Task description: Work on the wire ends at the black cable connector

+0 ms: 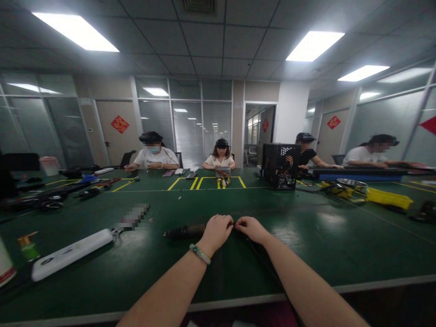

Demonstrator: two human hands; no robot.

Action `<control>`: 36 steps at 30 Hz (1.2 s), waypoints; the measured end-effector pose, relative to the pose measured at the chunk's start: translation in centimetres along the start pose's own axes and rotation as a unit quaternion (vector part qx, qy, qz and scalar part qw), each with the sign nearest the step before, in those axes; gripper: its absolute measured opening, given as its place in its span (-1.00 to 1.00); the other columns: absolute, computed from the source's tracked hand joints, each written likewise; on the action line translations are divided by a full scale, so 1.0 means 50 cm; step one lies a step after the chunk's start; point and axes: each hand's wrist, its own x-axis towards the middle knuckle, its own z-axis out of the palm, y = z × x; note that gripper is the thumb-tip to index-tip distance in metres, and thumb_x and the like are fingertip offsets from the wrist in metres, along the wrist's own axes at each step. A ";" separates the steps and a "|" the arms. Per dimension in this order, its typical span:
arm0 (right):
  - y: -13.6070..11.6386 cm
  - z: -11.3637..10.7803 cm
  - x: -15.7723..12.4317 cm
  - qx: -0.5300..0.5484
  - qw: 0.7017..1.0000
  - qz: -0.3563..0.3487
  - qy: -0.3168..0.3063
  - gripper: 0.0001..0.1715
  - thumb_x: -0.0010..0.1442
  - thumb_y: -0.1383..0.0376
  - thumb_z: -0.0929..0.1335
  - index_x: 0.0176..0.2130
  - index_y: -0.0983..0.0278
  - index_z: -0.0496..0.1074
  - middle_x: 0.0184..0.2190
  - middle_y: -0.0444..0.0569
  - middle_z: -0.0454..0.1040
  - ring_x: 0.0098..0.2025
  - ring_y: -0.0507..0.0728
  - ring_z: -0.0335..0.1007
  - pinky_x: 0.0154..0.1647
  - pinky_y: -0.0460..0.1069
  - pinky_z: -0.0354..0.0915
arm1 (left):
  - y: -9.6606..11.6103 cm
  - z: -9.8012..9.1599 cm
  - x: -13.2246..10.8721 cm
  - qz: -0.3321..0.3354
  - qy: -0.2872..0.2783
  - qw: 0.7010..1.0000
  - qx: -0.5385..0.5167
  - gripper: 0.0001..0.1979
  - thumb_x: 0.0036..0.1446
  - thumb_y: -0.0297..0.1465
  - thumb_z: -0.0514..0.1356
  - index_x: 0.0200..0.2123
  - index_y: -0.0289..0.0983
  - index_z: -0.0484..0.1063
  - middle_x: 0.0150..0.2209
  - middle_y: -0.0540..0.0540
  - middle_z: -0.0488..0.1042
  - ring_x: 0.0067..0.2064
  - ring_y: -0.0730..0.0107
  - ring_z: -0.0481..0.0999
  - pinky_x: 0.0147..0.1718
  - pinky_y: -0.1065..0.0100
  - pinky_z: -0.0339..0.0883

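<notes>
My left hand (216,231) and my right hand (250,227) meet fingertip to fingertip over the green table (306,245), both curled in a pinch on something too small to make out. A dark cylindrical tool (184,232) lies just left of my left hand, partly hidden behind it. A thin dark cable (262,261) runs under my right forearm toward the table edge. A pale green bracelet (200,253) sits on my left wrist.
A white power strip (71,254) lies at the left, with a small bottle (27,246) beside it. A black mesh computer case (281,165) stands mid-table, a yellow tray (388,198) to the right. Several seated people work along the far side.
</notes>
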 end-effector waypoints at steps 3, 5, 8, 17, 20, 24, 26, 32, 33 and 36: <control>0.001 0.000 0.001 -0.003 1.000 -0.001 -0.004 -0.82 0.09 0.24 0.35 -0.31 0.27 0.51 -0.37 -0.10 0.53 -0.34 0.06 0.39 -0.30 -0.08 0.26 | -0.002 0.000 -0.001 -0.007 -0.013 1.000 -0.003 -0.83 0.22 -0.33 0.04 -0.21 -0.22 0.38 -0.22 -0.07 0.45 -0.15 0.34 0.40 -0.09 0.29 0.20; 0.004 0.001 0.002 -0.003 1.000 0.002 -0.006 -0.81 0.10 0.23 0.34 -0.31 0.27 0.51 -0.37 -0.09 0.53 -0.34 0.06 0.39 -0.30 -0.08 0.27 | -0.004 0.000 -0.002 -0.009 -0.020 1.000 -0.003 -0.83 0.22 -0.32 0.03 -0.21 -0.21 0.38 -0.21 -0.07 0.45 -0.16 0.34 0.40 -0.14 0.31 0.23; 0.006 0.002 0.003 0.002 1.000 0.002 -0.010 -0.80 0.11 0.23 0.34 -0.30 0.28 0.51 -0.38 -0.09 0.53 -0.36 0.06 0.39 -0.30 -0.07 0.27 | -0.006 0.002 -0.003 -0.005 -0.018 1.000 -0.007 -0.83 0.23 -0.32 0.02 -0.22 -0.20 0.37 -0.21 -0.05 0.44 -0.16 0.35 0.40 -0.18 0.34 0.23; -0.001 0.005 0.002 -0.024 1.000 -0.007 0.002 -0.83 0.10 0.27 0.35 -0.31 0.28 0.52 -0.37 -0.08 0.54 -0.34 0.07 0.39 -0.29 -0.07 0.26 | -0.005 0.004 0.001 -0.008 -0.024 1.000 0.003 -0.85 0.20 -0.31 0.05 -0.25 -0.21 0.36 -0.25 -0.06 0.43 -0.18 0.33 0.40 -0.19 0.33 0.20; 0.003 0.006 0.003 -0.012 1.000 -0.014 0.003 -0.82 0.10 0.28 0.35 -0.29 0.28 0.53 -0.33 -0.07 0.53 -0.31 0.07 0.40 -0.25 -0.06 0.28 | -0.007 0.005 0.002 -0.006 -0.033 0.999 0.004 -0.87 0.16 -0.30 0.11 -0.24 -0.21 0.34 -0.24 -0.06 0.42 -0.16 0.31 0.39 -0.18 0.32 0.19; 0.002 0.004 0.002 -0.017 0.999 -0.024 0.012 -0.82 0.10 0.28 0.35 -0.28 0.26 0.53 -0.30 -0.07 0.51 -0.27 0.09 0.40 -0.22 -0.05 0.28 | -0.009 0.007 0.001 -0.010 -0.036 0.999 -0.005 -0.87 0.17 -0.33 0.10 -0.20 -0.20 0.33 -0.20 -0.06 0.41 -0.13 0.32 0.39 -0.15 0.33 0.19; -0.001 0.001 0.002 -0.025 0.999 -0.029 0.015 -0.83 0.10 0.28 0.35 -0.29 0.26 0.53 -0.29 -0.07 0.49 -0.26 0.09 0.39 -0.21 -0.05 0.28 | -0.010 0.008 0.000 -0.015 -0.029 0.999 -0.014 -0.86 0.16 -0.34 0.10 -0.20 -0.20 0.33 -0.19 -0.06 0.41 -0.13 0.32 0.38 -0.14 0.33 0.19; -0.006 0.000 0.000 -0.021 1.000 -0.016 0.017 -0.83 0.10 0.27 0.35 -0.30 0.26 0.52 -0.29 -0.07 0.48 -0.27 0.08 0.38 -0.22 -0.05 0.28 | -0.011 0.011 -0.001 -0.022 -0.015 0.999 -0.033 -0.88 0.14 -0.35 0.12 -0.23 -0.21 0.34 -0.21 -0.05 0.40 -0.16 0.35 0.39 -0.15 0.35 0.21; -0.005 0.001 0.000 -0.018 1.000 -0.017 0.019 -0.84 0.11 0.27 0.35 -0.30 0.26 0.52 -0.31 -0.07 0.48 -0.28 0.08 0.37 -0.22 -0.05 0.28 | -0.011 0.012 -0.001 -0.024 -0.014 0.999 -0.036 -0.88 0.14 -0.35 0.12 -0.23 -0.22 0.34 -0.21 -0.05 0.40 -0.16 0.35 0.39 -0.16 0.35 0.21; 0.000 0.003 0.002 -0.019 0.999 -0.023 0.018 -0.85 0.11 0.28 0.34 -0.32 0.27 0.51 -0.34 -0.08 0.47 -0.30 0.07 0.37 -0.25 -0.06 0.27 | -0.012 0.013 -0.001 -0.034 -0.015 0.998 -0.042 -0.87 0.14 -0.34 0.11 -0.24 -0.22 0.34 -0.21 -0.05 0.39 -0.19 0.35 0.39 -0.18 0.35 0.22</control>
